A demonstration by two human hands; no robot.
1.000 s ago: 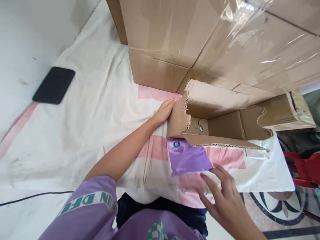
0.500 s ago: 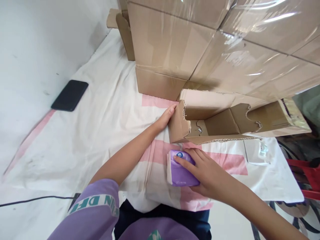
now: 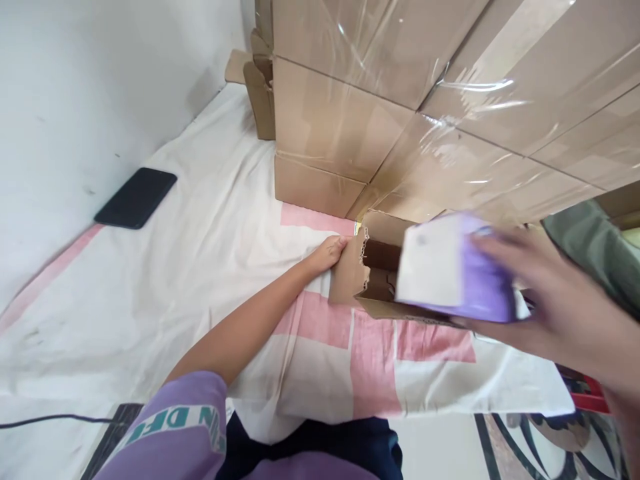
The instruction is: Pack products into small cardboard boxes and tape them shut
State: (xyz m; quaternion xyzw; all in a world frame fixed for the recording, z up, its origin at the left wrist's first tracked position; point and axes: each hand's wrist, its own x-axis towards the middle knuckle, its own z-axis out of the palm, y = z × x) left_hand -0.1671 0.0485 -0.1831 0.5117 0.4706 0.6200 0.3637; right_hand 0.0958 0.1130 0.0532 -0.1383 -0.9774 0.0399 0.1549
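A purple and white soft pack of tissues [image 3: 450, 270] is gripped in my right hand [image 3: 555, 293], which is smeared by motion. The pack is held tilted above the opening of a long cardboard box [image 3: 347, 273] and covers much of it. At the box's left end, my left hand [image 3: 327, 253] presses against the outer wall, its thumb along the edge and the other fingers mostly hidden. Torn, ragged edges show on the near end of the box, and its inside is partly visible left of the pack.
Film-wrapped cardboard cartons [image 3: 345, 120] are stacked behind the box. A black phone [image 3: 137, 198] lies by the wall at left. White and pink cloth [image 3: 225, 267] covers the table. A dark green cloth or sleeve [image 3: 585, 233] shows at right, above a red item [image 3: 587, 397].
My right hand has lifted the tissue pack off the table cloth and carried it up and right, over the box. My left hand stays at the box's left end.
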